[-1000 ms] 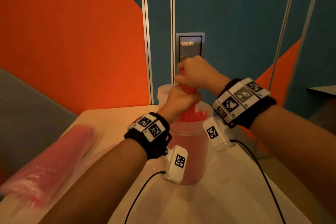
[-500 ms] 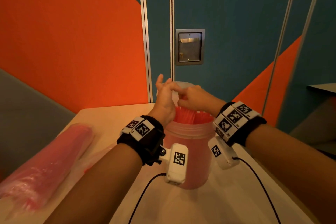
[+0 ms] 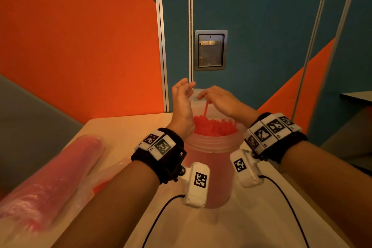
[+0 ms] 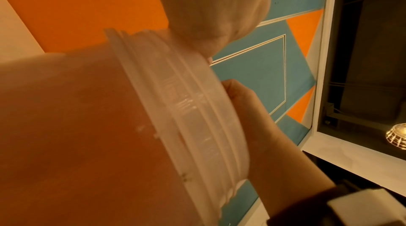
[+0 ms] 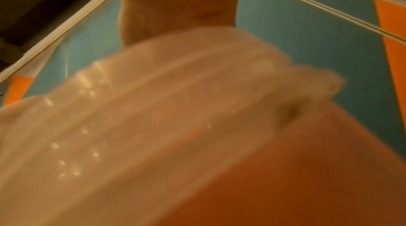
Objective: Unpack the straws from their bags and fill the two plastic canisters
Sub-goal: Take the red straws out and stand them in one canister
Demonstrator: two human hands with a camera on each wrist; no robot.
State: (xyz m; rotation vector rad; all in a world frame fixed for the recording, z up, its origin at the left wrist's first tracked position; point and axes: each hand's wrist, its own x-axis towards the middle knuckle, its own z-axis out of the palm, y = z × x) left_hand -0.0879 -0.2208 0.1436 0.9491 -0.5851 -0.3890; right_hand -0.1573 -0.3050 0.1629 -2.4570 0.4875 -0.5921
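Note:
A translucent plastic canister [image 3: 209,169] stands mid-table, packed with upright red straws [image 3: 216,128]. One straw [image 3: 206,108] sticks up above the rest, and its top meets the underside of my right hand's fingers. My right hand [image 3: 218,97] hovers palm down over the canister mouth, fingers stretched out. My left hand [image 3: 182,94] stands at the left rim, fingers straight and pointing up, holding nothing. The pale rim of a second canister [image 3: 198,94] shows behind the hands. The left wrist view shows the canister's threaded rim [image 4: 186,108] close up; the right wrist view shows the same rim [image 5: 175,91] blurred.
A long clear bag full of pink-red straws [image 3: 50,177] lies along the table's left edge. Crumpled clear plastic [image 3: 104,177] sits between it and the canister. The beige table [image 3: 251,217] abuts an orange and teal wall with a metal recessed handle [image 3: 210,50]. Wrist camera cables trail toward me.
A second ago both hands gripped a bundle of straws above the canister. The bundle went down into it, and both hands have let go and opened.

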